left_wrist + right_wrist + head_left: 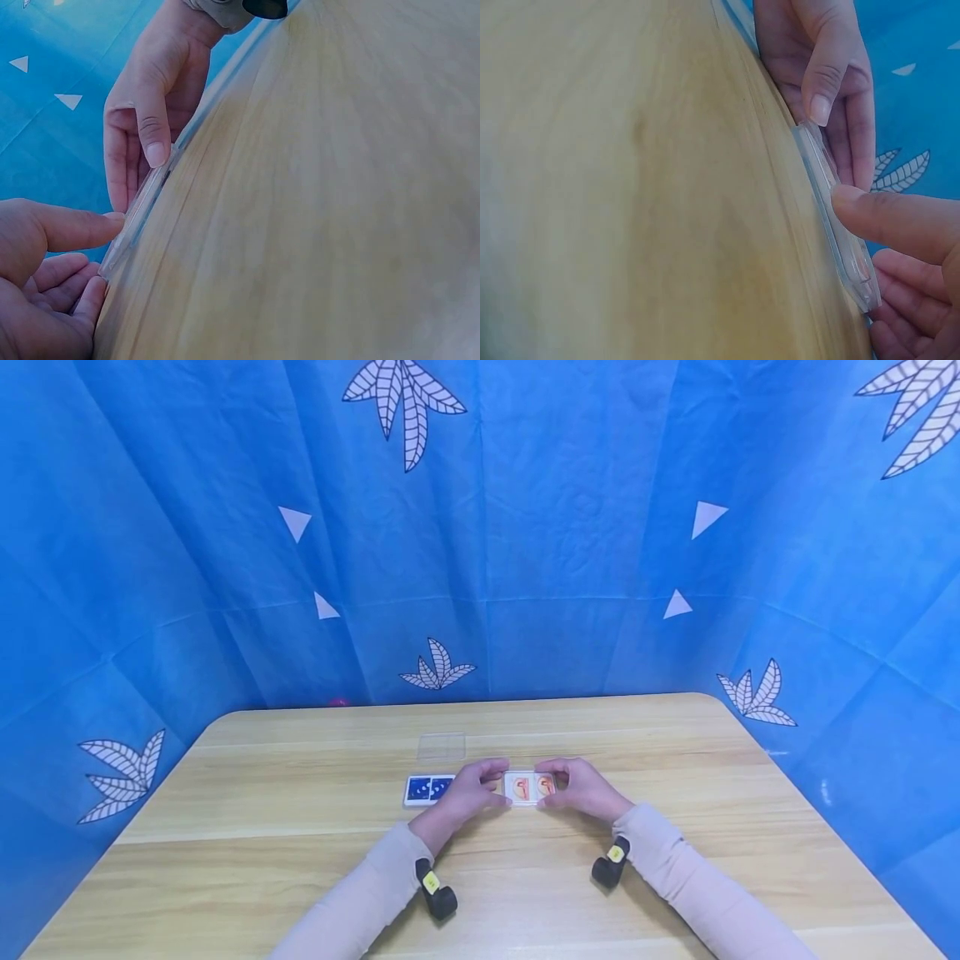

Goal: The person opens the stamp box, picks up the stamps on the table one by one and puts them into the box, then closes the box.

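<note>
A flat clear plastic case (pixel 521 788) with orange-and-white printed cards inside lies low at the table's middle in the head view. My left hand (pixel 467 789) grips its left end between thumb and fingers, and my right hand (pixel 587 789) grips the right end the same way. From the side, the left wrist view shows the thin clear case (pixel 135 216) close to the tabletop. In the right wrist view the right thumb (pixel 900 221) presses on the case's (pixel 838 225) near edge. Whether its underside touches the wood cannot be told.
Left of my left hand lies a white-edged case with dark blue cards (pixel 418 789), partly hidden by that hand. Behind it a clear plastic lid-like piece (pixel 442 746) lies flat on the wooden table (pixel 300 827). A blue patterned curtain (pixel 525 543) hangs beyond the table.
</note>
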`<action>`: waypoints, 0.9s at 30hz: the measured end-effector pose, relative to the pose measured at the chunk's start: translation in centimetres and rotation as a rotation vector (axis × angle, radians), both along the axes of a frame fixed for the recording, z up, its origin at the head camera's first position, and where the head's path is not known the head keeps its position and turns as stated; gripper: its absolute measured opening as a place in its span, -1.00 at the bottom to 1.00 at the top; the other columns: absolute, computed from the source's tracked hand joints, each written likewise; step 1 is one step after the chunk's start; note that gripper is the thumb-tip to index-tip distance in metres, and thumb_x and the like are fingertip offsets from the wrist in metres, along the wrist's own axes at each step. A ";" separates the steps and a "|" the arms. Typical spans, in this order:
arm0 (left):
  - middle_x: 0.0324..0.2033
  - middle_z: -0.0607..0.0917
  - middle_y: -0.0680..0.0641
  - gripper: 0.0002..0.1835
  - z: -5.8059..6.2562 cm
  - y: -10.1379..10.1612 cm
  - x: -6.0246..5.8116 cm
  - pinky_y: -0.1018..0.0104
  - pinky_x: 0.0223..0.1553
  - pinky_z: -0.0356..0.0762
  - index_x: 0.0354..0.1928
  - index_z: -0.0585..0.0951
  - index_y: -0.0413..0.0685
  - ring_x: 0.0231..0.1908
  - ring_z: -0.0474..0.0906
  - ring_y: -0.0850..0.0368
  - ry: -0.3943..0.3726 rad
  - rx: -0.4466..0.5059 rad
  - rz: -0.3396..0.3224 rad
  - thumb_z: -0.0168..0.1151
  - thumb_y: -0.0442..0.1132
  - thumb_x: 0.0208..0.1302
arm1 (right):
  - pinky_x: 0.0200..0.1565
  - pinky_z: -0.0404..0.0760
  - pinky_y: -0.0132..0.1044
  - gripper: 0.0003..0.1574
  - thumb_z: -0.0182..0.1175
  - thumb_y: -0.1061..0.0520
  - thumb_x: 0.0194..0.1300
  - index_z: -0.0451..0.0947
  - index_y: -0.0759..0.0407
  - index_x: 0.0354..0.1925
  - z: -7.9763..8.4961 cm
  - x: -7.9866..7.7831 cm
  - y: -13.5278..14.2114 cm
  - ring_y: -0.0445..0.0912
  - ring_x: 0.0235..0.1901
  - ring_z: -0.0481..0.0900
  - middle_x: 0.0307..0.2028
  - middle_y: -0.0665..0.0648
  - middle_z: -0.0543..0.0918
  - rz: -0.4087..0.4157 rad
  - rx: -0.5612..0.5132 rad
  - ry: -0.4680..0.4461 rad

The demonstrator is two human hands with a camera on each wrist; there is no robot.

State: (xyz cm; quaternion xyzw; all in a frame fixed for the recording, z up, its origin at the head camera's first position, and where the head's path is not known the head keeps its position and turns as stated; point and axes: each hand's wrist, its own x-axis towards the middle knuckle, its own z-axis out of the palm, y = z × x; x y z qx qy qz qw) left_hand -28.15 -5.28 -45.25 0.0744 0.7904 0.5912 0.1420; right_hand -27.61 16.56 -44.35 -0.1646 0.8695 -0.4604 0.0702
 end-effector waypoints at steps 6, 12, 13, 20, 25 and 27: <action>0.18 0.51 -0.14 -0.31 0.0 -0.2 0.2 0.11 0.22 0.40 0.21 0.46 -0.11 0.18 0.41 -0.11 0.013 0.006 -0.011 0.36 -0.50 -0.08 | 0.27 0.32 0.03 -0.17 0.45 0.16 -0.07 0.41 0.35 0.18 -0.3 0.0 0.7 0.17 0.17 0.41 0.14 0.30 0.50 0.065 -0.085 -0.036; 0.17 0.52 -0.11 -0.36 0.1 -0.1 0.4 0.14 0.20 0.42 0.19 0.48 -0.07 0.18 0.42 -0.07 0.008 -0.018 0.000 0.35 -0.47 -0.03 | 0.22 0.41 -0.06 -0.16 0.38 0.20 0.02 0.31 0.38 0.25 -0.9 0.1 2.2 0.20 0.19 0.40 0.23 0.36 0.40 0.074 -0.184 -0.117; 0.17 0.52 -0.10 -0.37 0.1 -0.1 0.4 0.14 0.20 0.42 0.19 0.49 -0.05 0.17 0.43 -0.07 0.007 -0.023 0.005 0.34 -0.46 -0.02 | 0.21 0.42 -0.08 -0.17 0.37 0.20 0.03 0.32 0.38 0.25 -1.0 0.2 2.4 0.20 0.18 0.41 0.23 0.36 0.40 0.071 -0.186 -0.117; 0.20 0.49 -0.10 -0.40 -0.1 -0.1 0.3 0.15 0.17 0.45 0.18 0.51 -0.04 0.16 0.45 -0.07 0.005 -0.048 0.009 0.33 -0.45 0.00 | 0.13 0.51 -0.14 -0.26 0.36 0.20 0.06 0.38 0.42 0.19 -0.8 0.3 2.7 0.19 0.11 0.48 0.19 0.40 0.43 0.080 -0.174 -0.076; 0.22 0.48 -0.11 -0.41 -0.1 -0.3 0.3 0.19 0.17 0.45 0.18 0.50 -0.08 0.17 0.44 -0.05 0.007 -0.051 0.004 0.31 -0.45 0.03 | 0.13 0.51 -0.14 -0.29 0.35 0.24 0.06 0.38 0.43 0.17 -0.5 0.4 2.5 0.22 0.12 0.47 0.19 0.43 0.40 0.072 -0.167 -0.075; 0.23 0.46 -0.11 -0.42 0.0 -0.4 0.3 0.19 0.17 0.45 0.19 0.49 -0.12 0.18 0.43 -0.06 0.015 -0.044 0.000 0.30 -0.46 0.04 | 0.13 0.51 -0.14 -0.30 0.34 0.25 0.06 0.39 0.43 0.17 -0.4 0.4 2.4 0.22 0.11 0.47 0.19 0.43 0.41 0.067 -0.160 -0.075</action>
